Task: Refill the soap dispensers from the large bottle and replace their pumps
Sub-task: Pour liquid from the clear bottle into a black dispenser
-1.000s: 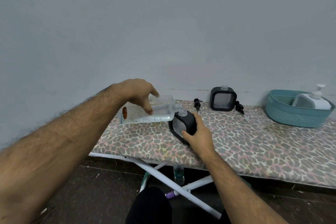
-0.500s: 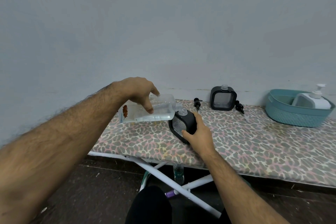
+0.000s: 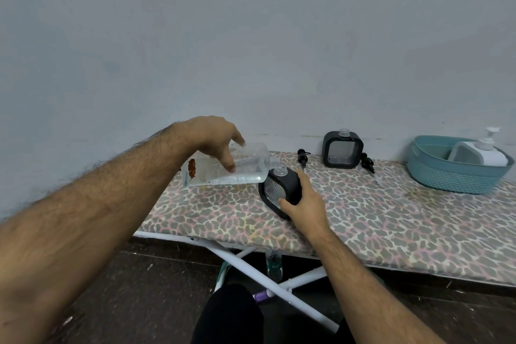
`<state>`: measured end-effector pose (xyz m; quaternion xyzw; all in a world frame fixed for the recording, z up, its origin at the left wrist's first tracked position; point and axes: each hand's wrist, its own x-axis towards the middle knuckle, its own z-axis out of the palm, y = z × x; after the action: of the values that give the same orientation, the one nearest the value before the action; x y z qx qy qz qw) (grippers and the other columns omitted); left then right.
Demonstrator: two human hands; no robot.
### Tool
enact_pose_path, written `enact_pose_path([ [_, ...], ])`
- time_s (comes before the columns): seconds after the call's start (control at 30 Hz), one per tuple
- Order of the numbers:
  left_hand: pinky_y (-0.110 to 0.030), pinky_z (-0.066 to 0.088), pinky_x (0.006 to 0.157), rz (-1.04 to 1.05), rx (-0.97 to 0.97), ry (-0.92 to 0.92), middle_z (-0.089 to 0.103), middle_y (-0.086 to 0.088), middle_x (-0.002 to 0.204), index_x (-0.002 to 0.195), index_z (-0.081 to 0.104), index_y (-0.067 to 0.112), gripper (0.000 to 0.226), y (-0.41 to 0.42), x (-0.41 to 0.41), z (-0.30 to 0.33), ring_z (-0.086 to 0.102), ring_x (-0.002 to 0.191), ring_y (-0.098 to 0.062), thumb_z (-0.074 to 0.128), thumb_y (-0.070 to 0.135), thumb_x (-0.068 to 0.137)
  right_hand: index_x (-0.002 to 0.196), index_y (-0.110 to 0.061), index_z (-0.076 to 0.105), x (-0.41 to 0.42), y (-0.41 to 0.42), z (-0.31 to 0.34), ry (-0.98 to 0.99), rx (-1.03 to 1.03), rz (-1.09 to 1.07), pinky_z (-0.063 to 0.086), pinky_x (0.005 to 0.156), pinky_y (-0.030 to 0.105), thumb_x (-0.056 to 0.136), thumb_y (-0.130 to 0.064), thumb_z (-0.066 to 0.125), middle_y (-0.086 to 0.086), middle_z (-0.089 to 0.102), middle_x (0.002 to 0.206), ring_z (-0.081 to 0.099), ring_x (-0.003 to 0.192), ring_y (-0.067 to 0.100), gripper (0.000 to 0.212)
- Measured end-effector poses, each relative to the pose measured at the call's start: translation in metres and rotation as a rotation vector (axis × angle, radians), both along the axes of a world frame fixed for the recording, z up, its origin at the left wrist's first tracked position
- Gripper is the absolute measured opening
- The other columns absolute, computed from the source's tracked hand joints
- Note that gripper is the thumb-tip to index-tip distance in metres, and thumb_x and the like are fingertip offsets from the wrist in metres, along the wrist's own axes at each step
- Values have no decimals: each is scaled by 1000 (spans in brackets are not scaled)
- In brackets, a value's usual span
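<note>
flanking basket [image 3: 452,179], spare pumps [image 3: 303,158]

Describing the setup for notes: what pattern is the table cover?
Leopard print in grey, pink and cream on the table cover, plain in the head view.

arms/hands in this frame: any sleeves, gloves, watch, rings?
Both forearms are bare to the frame edge: no sleeves in view. The left hand and right hand wear no gloves; no watch, band or ring shows. Both forearms are hairy. No markings visible.
</note>
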<state>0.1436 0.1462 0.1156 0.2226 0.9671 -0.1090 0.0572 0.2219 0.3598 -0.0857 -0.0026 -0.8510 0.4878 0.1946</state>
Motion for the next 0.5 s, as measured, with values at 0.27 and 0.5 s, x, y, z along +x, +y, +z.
enact_pose_path([
  [0.27,-36,44,84,6,-7,-6,72,10,111,140,48,41,89,2,1,2,57,108,-15,81,64,60,139,-46,28,0,0,1,-6,-4,2,39,64,0,80,-25,75,-20,56,108,58,91,1,79],
  [0.5,-37,46,88,10,-9,-3,69,10,115,140,48,40,90,3,2,4,57,112,-17,82,63,60,139,-43,31,0,0,0,-9,-5,6,39,69,1,79,-25,76,-19,58,110,59,95,3,77],
])
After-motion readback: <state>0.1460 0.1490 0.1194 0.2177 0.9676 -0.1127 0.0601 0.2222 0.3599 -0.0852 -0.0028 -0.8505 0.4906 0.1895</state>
